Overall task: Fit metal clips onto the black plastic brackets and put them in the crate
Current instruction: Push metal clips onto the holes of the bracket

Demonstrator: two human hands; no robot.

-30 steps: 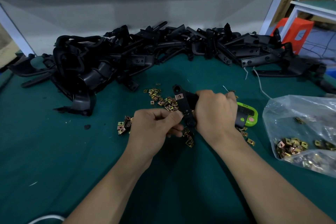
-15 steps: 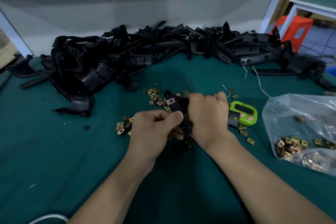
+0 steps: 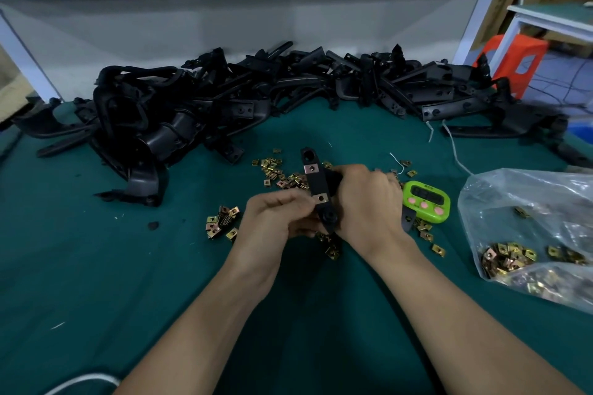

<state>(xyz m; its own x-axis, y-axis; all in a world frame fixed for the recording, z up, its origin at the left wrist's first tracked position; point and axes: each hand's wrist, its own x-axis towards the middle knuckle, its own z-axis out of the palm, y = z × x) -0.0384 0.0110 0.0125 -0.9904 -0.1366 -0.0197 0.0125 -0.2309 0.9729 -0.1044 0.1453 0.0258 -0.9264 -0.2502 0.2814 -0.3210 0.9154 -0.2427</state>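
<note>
I see my right hand curled tight round the long black plastic bracket, holding it above the green felt table. My left hand pinches, thumb against forefinger, the square copper-coloured metal clip on the bracket's lower part.

On the table, a bracket pile spans ten to two o'clock. Loose clips lie at the centre. A timer and a clip bag sit at three o'clock.

Matt black plastic bracket, brassy clips
</note>
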